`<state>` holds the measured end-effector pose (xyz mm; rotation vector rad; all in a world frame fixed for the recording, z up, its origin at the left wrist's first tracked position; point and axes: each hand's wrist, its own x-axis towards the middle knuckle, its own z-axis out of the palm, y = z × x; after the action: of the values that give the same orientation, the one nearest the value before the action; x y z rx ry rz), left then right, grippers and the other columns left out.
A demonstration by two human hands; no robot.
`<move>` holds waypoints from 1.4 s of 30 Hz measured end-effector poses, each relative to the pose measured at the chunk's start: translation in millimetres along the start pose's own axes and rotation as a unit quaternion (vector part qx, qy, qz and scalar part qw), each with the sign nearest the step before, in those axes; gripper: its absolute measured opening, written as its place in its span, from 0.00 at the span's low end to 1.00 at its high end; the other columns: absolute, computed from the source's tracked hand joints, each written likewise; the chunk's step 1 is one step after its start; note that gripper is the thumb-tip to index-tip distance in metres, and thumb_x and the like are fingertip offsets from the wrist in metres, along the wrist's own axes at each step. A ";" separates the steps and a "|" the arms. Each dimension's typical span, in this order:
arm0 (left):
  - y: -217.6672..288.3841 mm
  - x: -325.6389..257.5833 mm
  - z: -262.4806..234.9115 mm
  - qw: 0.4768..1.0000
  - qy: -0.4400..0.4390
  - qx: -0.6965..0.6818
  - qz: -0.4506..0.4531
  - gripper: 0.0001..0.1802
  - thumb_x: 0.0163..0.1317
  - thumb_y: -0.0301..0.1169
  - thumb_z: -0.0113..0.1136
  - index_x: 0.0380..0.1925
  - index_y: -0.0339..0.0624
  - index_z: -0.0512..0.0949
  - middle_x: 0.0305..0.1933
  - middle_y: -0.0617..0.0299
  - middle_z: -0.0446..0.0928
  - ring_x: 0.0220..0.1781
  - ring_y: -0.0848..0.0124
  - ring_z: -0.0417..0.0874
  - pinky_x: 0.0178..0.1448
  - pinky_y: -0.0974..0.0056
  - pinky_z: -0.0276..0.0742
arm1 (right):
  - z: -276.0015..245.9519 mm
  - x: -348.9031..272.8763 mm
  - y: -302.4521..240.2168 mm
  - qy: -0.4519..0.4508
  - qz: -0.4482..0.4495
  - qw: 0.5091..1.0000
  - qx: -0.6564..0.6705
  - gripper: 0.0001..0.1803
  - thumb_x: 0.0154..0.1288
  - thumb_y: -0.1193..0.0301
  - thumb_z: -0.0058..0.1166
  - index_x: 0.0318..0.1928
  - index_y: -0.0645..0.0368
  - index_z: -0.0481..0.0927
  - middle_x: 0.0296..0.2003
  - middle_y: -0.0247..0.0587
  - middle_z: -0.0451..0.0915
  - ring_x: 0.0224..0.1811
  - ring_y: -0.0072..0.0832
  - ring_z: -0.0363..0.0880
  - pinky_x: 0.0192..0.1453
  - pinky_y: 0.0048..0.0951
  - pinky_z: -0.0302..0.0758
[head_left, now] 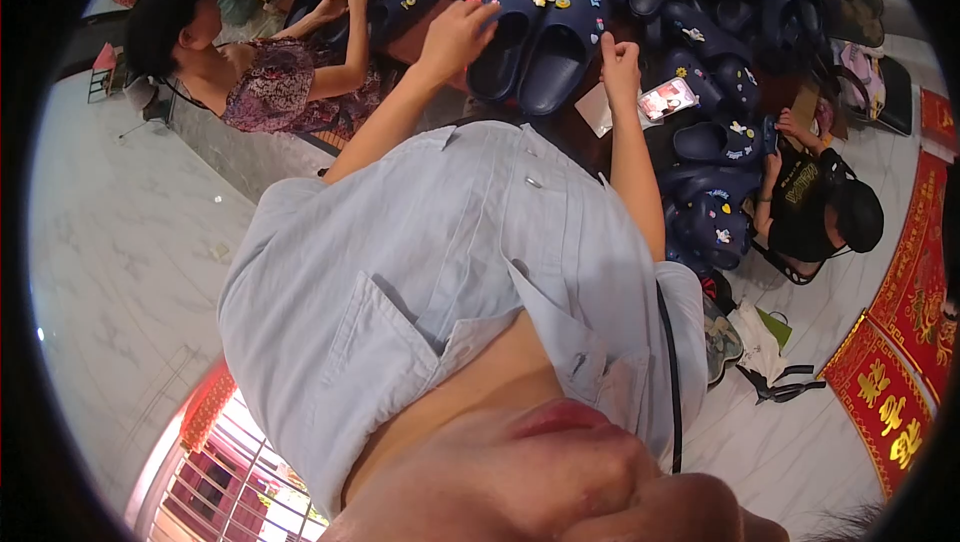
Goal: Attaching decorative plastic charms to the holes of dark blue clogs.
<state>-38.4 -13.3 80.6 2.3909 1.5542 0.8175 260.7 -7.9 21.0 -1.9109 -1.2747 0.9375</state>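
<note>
Two navy clogs with decorative charms lie side by side in front of me, a left clog (508, 37) and a right clog (565, 52). My left hand (458, 40) is at the outer side of the left clog, with its fingers bent but apart and their tips at the upper part. Beside the outer edge of the right clog is my right hand (621, 67), its fingers curled in and thumb and forefinger pinched together. Whatever may be in that pinch is too small to make out. A phone (668, 99) with a lit screen lies near my right wrist.
Many more navy clogs (690, 32) crowd the table ahead and to the right. A person (265, 92) at the left reaches among clogs; another person (815, 197) at the right holds a dark object. Red banners (885, 392) border the pale floor on the right.
</note>
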 end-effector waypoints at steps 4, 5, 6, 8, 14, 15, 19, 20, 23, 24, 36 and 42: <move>34.7 -5.5 15.1 0.995 -0.069 -0.019 0.064 0.18 0.60 0.36 0.64 0.52 0.54 0.80 0.42 0.55 0.78 0.45 0.55 0.81 0.46 0.55 0.80 | 16.2 7.6 -14.0 0.026 -0.019 0.994 -0.102 0.34 0.66 0.38 0.50 0.41 0.61 0.72 0.33 0.54 0.81 0.38 0.46 0.82 0.46 0.42 0.76; 38.7 -7.2 23.8 0.991 -0.110 -0.004 0.072 0.21 0.61 0.39 0.64 0.56 0.57 0.78 0.43 0.52 0.77 0.46 0.53 0.80 0.45 0.54 0.80 | 19.7 8.1 -16.0 0.019 -0.013 0.994 -0.104 0.34 0.65 0.36 0.48 0.40 0.60 0.72 0.35 0.58 0.81 0.42 0.53 0.81 0.49 0.47 0.75; 41.2 -7.7 32.3 0.991 -0.109 -0.004 0.072 0.21 0.61 0.39 0.64 0.56 0.57 0.78 0.43 0.52 0.77 0.46 0.53 0.80 0.45 0.54 0.80 | 21.9 8.6 -16.5 0.011 -0.006 0.994 -0.107 0.35 0.65 0.35 0.47 0.40 0.59 0.72 0.38 0.62 0.81 0.45 0.61 0.80 0.52 0.52 0.73; 44.1 -7.4 45.8 0.986 -0.162 0.038 0.033 0.26 0.62 0.43 0.62 0.61 0.61 0.74 0.45 0.45 0.73 0.48 0.49 0.78 0.44 0.52 0.81 | 22.9 11.2 -16.3 0.006 -0.009 0.995 -0.103 0.33 0.66 0.37 0.46 0.41 0.59 0.72 0.39 0.64 0.81 0.46 0.61 0.79 0.52 0.53 0.73; 34.7 -7.6 79.0 0.993 -0.103 0.043 0.039 0.25 0.59 0.38 0.62 0.58 0.60 0.75 0.53 0.37 0.71 0.54 0.44 0.76 0.45 0.51 0.83 | 21.6 4.5 -26.3 0.017 -0.059 0.984 -0.165 0.24 0.73 0.49 0.40 0.44 0.60 0.72 0.39 0.67 0.81 0.46 0.64 0.79 0.50 0.59 0.72; 35.4 -7.1 80.4 0.993 -0.103 0.042 0.040 0.25 0.59 0.38 0.62 0.58 0.60 0.75 0.53 0.37 0.71 0.54 0.44 0.76 0.45 0.51 0.83 | 21.3 5.5 -26.9 0.018 -0.067 0.977 -0.200 0.22 0.74 0.52 0.38 0.45 0.60 0.71 0.38 0.67 0.82 0.45 0.65 0.79 0.50 0.60 0.72; 38.2 -6.2 81.8 0.994 -0.090 0.047 0.034 0.25 0.56 0.36 0.62 0.57 0.58 0.76 0.55 0.36 0.70 0.56 0.44 0.75 0.45 0.51 0.84 | 19.9 7.7 -23.3 0.025 -0.095 0.971 -0.219 0.20 0.75 0.55 0.38 0.45 0.61 0.71 0.36 0.67 0.82 0.42 0.66 0.79 0.48 0.61 0.72; 38.6 -5.5 81.5 0.994 -0.090 0.050 0.034 0.25 0.56 0.36 0.62 0.56 0.58 0.76 0.55 0.36 0.70 0.56 0.45 0.75 0.44 0.52 0.84 | 19.7 8.9 -21.2 0.025 -0.105 0.971 -0.212 0.20 0.75 0.56 0.38 0.45 0.61 0.72 0.36 0.67 0.81 0.42 0.66 0.79 0.48 0.61 0.72; 36.2 -8.1 84.9 0.996 -0.061 0.042 0.046 0.24 0.56 0.36 0.63 0.55 0.57 0.77 0.55 0.36 0.70 0.56 0.45 0.75 0.44 0.52 0.84 | 19.7 13.2 -15.9 0.025 -0.126 0.973 -0.193 0.19 0.75 0.57 0.38 0.44 0.61 0.72 0.36 0.68 0.81 0.42 0.66 0.78 0.47 0.61 0.71; 36.2 -8.6 84.3 0.996 -0.062 0.041 0.045 0.24 0.56 0.36 0.63 0.55 0.57 0.77 0.55 0.36 0.70 0.56 0.45 0.75 0.44 0.52 0.84 | 20.2 14.0 -13.7 0.025 -0.136 0.974 -0.179 0.18 0.75 0.57 0.39 0.43 0.61 0.72 0.36 0.68 0.81 0.41 0.66 0.78 0.46 0.61 0.71; 40.1 -4.3 80.1 0.996 -0.075 0.026 0.036 0.23 0.55 0.34 0.62 0.54 0.53 0.78 0.58 0.36 0.70 0.58 0.45 0.75 0.45 0.52 0.84 | 19.1 19.3 15.3 0.007 -0.075 0.996 0.053 0.16 0.75 0.63 0.41 0.40 0.63 0.76 0.26 0.56 0.79 0.28 0.44 0.82 0.34 0.43 0.74; 36.4 -8.6 80.3 0.997 -0.072 0.018 0.029 0.24 0.55 0.35 0.62 0.54 0.53 0.78 0.58 0.37 0.70 0.58 0.45 0.74 0.46 0.52 0.84 | 15.7 -32.4 -29.7 0.058 -0.296 0.953 -0.027 0.12 0.74 0.63 0.48 0.39 0.60 0.76 0.29 0.54 0.80 0.32 0.52 0.81 0.35 0.45 0.74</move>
<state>30.4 -25.2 26.2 2.4713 1.4631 0.6167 224.6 -26.9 43.5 -1.4510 -1.6762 0.4729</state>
